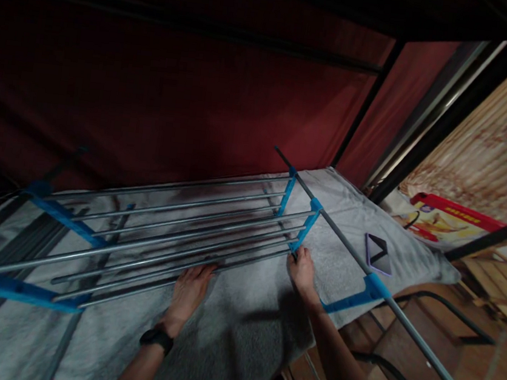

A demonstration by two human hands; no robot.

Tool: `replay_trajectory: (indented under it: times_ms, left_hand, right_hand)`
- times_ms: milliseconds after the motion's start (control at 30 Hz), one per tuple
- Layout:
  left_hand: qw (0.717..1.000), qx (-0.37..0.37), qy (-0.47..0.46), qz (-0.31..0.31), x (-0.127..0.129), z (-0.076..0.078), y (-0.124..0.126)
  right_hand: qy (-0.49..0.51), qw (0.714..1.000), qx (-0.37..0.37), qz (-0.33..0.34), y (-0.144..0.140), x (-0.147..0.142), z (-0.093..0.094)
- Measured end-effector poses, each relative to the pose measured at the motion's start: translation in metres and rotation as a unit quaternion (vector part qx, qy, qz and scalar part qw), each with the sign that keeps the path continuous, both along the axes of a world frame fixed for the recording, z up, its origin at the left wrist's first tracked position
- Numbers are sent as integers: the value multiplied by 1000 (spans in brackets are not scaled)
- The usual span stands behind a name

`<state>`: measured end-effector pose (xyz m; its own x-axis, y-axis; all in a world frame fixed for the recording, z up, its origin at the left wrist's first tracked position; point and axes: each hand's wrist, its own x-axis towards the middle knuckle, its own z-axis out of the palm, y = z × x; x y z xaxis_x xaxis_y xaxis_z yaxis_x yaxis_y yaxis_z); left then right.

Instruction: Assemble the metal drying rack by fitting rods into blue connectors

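A rack of grey metal tubes joined by blue plastic brackets lies on its side in front of me. My left hand (192, 283) has its fingers curled over the nearest metal tube (252, 260), close to the middle of its length. At the right end of that tube, my right hand (303, 272) grips the lower end of a blue bracket (308, 228); its fingertips are partly hidden. This bracket sits on a long pole (343, 240), which also carries another blue bracket (351, 296) nearer to me. On the left, some tube ends lie apart from the left-hand bracket (17, 292).
A grey blanket (236, 340) covers the surface beneath the rack. Several loose tubes (13, 248) lie at the left. A dark phone-like object (378, 253) rests beyond the pole. Dark metal posts (448, 124), a red-and-yellow package (456, 219) and a chair (419, 343) stand at the right.
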<state>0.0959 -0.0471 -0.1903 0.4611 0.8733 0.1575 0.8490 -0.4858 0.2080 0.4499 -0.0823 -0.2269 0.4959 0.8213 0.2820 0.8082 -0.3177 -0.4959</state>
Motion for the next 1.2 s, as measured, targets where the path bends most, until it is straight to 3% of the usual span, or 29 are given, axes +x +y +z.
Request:
replay_trajectory:
  times_ms: [200,600,1200]
  left_hand:
    - [999,-36,9,1,1,6,2]
    - [997,-77,-15,7,-2,4,12]
    - [994,-109,-29,5,-1,13,13]
  right_hand:
    - [-46,996,-68,-23,1,-5,6]
    - [-35,997,-62,-35,3,-8,14]
    - [-21,998,-53,-39,7,-9,13]
